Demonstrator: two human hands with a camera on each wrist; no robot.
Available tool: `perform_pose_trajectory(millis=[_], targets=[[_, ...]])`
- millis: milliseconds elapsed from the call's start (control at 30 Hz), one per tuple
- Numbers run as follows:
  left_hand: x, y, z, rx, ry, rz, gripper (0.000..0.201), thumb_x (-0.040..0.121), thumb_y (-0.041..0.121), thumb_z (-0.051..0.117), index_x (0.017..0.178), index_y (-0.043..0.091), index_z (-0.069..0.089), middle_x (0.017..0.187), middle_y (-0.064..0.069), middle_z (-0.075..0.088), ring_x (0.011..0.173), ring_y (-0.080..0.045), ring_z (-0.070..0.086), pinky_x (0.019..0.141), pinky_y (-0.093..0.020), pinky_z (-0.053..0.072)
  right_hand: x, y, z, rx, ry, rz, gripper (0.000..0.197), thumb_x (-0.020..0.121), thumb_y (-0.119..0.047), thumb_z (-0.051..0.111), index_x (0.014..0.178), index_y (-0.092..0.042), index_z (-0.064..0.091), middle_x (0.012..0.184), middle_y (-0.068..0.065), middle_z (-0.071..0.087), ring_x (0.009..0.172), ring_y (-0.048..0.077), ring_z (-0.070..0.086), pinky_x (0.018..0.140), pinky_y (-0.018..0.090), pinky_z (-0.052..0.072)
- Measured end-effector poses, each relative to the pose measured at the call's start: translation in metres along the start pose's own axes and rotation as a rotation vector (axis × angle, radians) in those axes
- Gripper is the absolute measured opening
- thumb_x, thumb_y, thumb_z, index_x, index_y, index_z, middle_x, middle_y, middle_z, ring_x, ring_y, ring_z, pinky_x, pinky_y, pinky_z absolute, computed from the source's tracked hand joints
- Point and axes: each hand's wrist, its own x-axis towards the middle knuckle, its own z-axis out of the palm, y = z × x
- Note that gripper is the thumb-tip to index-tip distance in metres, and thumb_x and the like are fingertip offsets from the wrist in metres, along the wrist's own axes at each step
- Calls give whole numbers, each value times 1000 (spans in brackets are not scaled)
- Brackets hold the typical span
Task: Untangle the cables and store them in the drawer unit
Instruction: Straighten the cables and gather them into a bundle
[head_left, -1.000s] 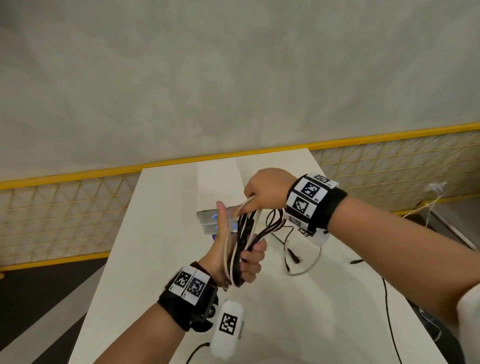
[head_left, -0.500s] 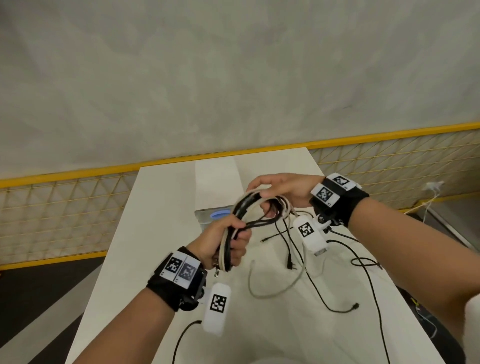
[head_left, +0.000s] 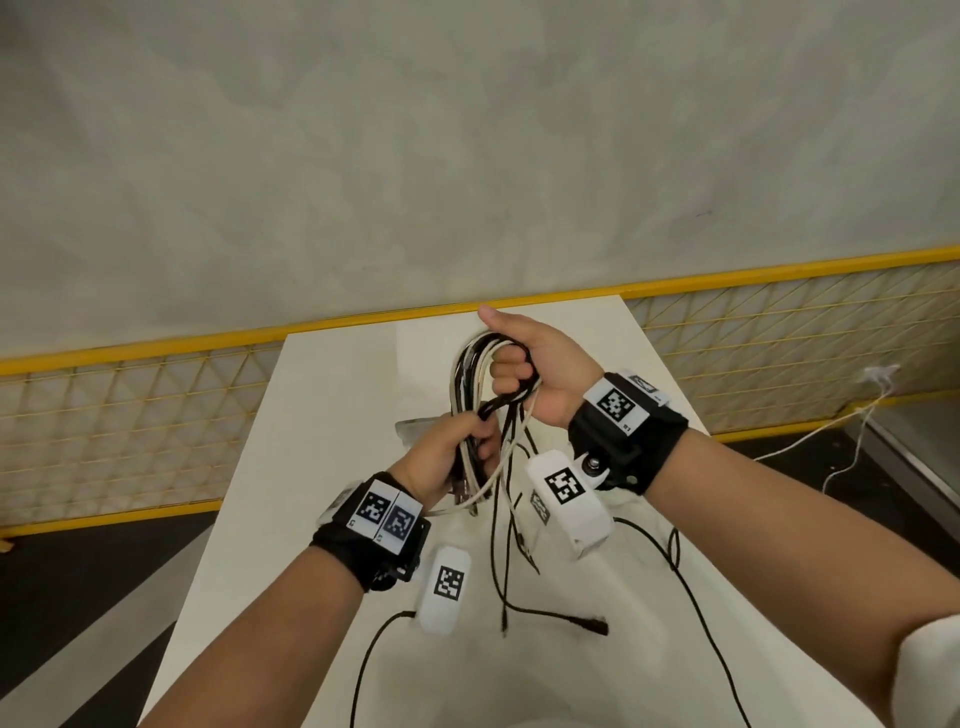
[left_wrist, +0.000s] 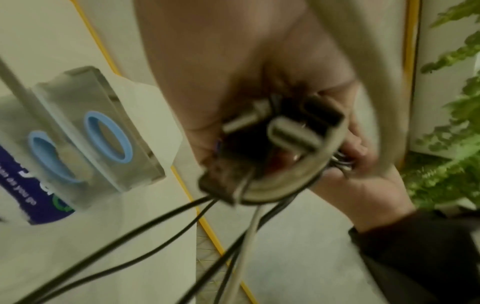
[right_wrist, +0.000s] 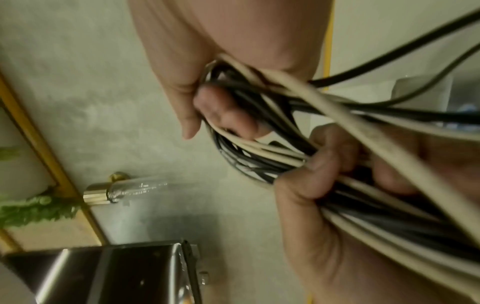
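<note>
Above the white worktop, both hands hold one bundle of black and off-white cables in the air. The right hand grips the upper loop of the bundle, fingers curled through it and thumb extended along the top. The left hand sits just below and nearer the person, fist clenched round the lower run of the same bundle; the wrist view shows several plug ends bunched inside that fist, too blurred to identify. Below the left hand, loose black strands hang from the bundle to the worktop, where one ends in a dark plug. A clear drawer unit with two blue ring pulls stands on the worktop just beyond the left hand, mostly hidden by it in the head view; both drawers appear closed. Each wrist carries a black strap with a printed marker and a white camera pod. Beyond the right hand, a yellow-framed mesh barrier borders the worktop's far end.
</note>
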Motion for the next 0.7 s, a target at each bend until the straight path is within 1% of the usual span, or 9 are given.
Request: perform_pose_trajectory(millis=[133,200,267,333,433,533,600,633,700], targets=[[-3,-5,1,190,42,59,23,54,25,67,72,15,59,66,5,57,63,-11,55,61,-24,42,-2,-1,5,-374,9,-77,33,83,-19,72,71,-20,41,54,-4,21,40,10,15,42,22,12],[-2,-9,1,142,34,67,45,62,22,73,104,9,64,91,2,69,89,-16,65,76,-26,50,-3,-2,8,-434,-43,-119,32,82,-12,70,68,-20,43,53,-1,22,38,10,14,41,19,12],[-5,-10,9,75,-5,98,35,76,20,70,110,10,65,102,-6,69,100,-21,65,87,-31,52,-5,-4,13,-436,-36,-181,30,81,-4,66,66,-18,44,58,8,31,35,9,15,42,18,13],[-5,-10,20,142,53,160,25,74,20,73,96,12,66,95,-9,66,95,-23,64,85,-30,50,-6,-5,17,-435,-7,-226,26,80,2,58,66,-16,47,68,16,42,35,9,17,44,18,14],[1,-9,28,198,106,191,37,73,15,75,107,8,66,96,1,74,94,-16,69,79,-26,52,-6,-5,19,-431,-7,-240,24,78,4,54,66,-15,48,70,18,47,34,8,18,43,16,16],[5,-8,25,198,167,136,41,61,23,81,97,7,68,94,-5,73,90,-22,69,77,-31,53,-6,-1,16,-343,24,-226,25,84,5,54,70,-14,46,54,4,55,33,7,20,40,14,18],[5,-8,24,171,195,106,25,67,22,77,86,7,69,86,-7,70,81,-23,66,71,-34,53,-6,3,15,-301,37,-243,19,86,-2,60,77,-14,47,52,-2,55,35,8,28,39,18,25],[4,-7,26,147,184,104,10,78,16,71,81,6,69,80,-6,71,74,-20,67,66,-34,53,-5,4,13,-342,43,-260,17,84,-12,66,84,-15,49,59,-1,56,40,11,38,43,21,33],[3,-9,28,160,198,112,20,92,13,59,78,2,66,70,-7,71,62,-18,67,57,-30,54,-3,7,6,-484,28,-255,43,74,-39,74,106,-24,49,88,2,61,71,12,60,71,27,49]])
